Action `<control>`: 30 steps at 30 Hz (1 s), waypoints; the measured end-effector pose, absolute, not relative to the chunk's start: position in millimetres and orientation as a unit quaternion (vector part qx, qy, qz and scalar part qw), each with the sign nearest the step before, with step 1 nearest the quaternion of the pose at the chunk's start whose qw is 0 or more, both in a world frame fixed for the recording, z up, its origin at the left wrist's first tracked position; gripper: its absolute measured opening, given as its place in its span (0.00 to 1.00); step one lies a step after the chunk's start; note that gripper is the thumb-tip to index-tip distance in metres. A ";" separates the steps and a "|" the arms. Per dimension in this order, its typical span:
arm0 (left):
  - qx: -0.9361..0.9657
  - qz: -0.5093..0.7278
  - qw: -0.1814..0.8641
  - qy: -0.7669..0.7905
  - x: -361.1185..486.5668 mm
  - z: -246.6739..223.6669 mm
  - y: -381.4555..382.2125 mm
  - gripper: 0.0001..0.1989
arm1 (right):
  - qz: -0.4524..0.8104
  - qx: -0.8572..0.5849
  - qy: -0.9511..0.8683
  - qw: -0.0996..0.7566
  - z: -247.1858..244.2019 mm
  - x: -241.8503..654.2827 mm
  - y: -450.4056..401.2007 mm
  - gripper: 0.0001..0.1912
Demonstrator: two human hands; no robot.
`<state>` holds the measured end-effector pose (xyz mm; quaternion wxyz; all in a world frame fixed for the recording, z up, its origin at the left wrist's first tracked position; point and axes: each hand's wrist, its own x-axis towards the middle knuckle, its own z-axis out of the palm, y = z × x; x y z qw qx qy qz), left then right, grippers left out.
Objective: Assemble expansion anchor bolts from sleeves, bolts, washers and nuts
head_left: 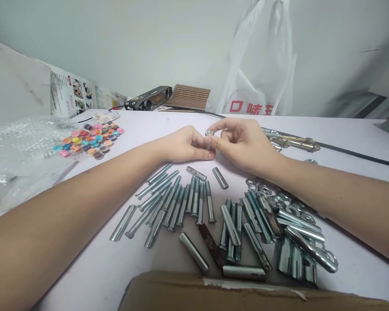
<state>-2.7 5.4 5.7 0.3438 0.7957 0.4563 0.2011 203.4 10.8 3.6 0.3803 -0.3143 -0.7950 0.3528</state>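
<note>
My left hand (189,144) is closed around a small metal bolt assembly, mostly hidden by the fingers, at the middle of the table. At its top, my right hand (243,140) pinches a metal nut (209,133) between thumb and forefinger. Several bolts (178,203) with flared ends lie in a row below the hands. Near them are slotted metal sleeves (122,223), two of them just under my hands. Washers (291,210) are scattered below my right forearm. Behind my right hand lie several bolts fitted with sleeves (294,141).
A cardboard box edge (246,298) spans the near side. Colourful small discs (90,139) and clear plastic wrap (22,151) lie at left. A dark device (151,99), a slatted brown piece (189,96) and a white bag (259,65) stand at the back. A black cable (350,151) crosses the right.
</note>
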 end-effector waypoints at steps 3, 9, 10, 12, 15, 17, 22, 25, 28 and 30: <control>0.802 0.200 0.339 0.450 -3.8 5.6 6.0 0.21 | 0.339 -0.282 -0.815 0.375 4.6 202.5 9.0 0.15; 0.812 0.188 0.341 0.435 -6.9 4.2 7.7 0.23 | 0.288 -0.195 -0.855 0.384 2.3 203.7 13.5 0.15; 0.812 0.187 0.344 0.434 -7.0 4.0 7.9 0.23 | 0.281 -0.189 -0.858 0.386 1.9 204.1 14.1 0.15; 0.812 0.187 0.351 0.428 -7.0 3.8 8.3 0.24 | 0.273 -0.198 -0.860 0.383 1.5 204.6 14.2 0.15; 0.809 0.188 0.359 0.426 -6.2 4.3 8.0 0.23 | 0.281 -0.230 -0.853 0.373 1.6 204.8 12.0 0.17; 0.804 0.192 0.365 0.428 -5.3 5.4 6.7 0.22 | 0.292 -0.249 -0.845 0.373 1.6 204.8 10.0 0.18; 0.790 0.202 0.379 0.437 -2.1 9.7 1.9 0.20 | 0.331 -0.300 -0.817 0.364 1.3 204.9 6.5 0.20; 0.790 0.206 0.378 0.436 -0.9 11.2 0.2 0.18 | 0.345 -0.321 -0.797 0.378 0.9 204.7 6.3 0.18; 0.786 0.210 0.373 0.447 -0.9 11.2 -0.1 0.17 | 0.348 -0.328 -0.791 0.382 1.1 205.2 6.6 0.22; 0.783 0.209 0.377 0.450 -1.2 10.8 0.3 0.18 | 0.346 -0.322 -0.797 0.376 2.2 205.9 6.1 0.27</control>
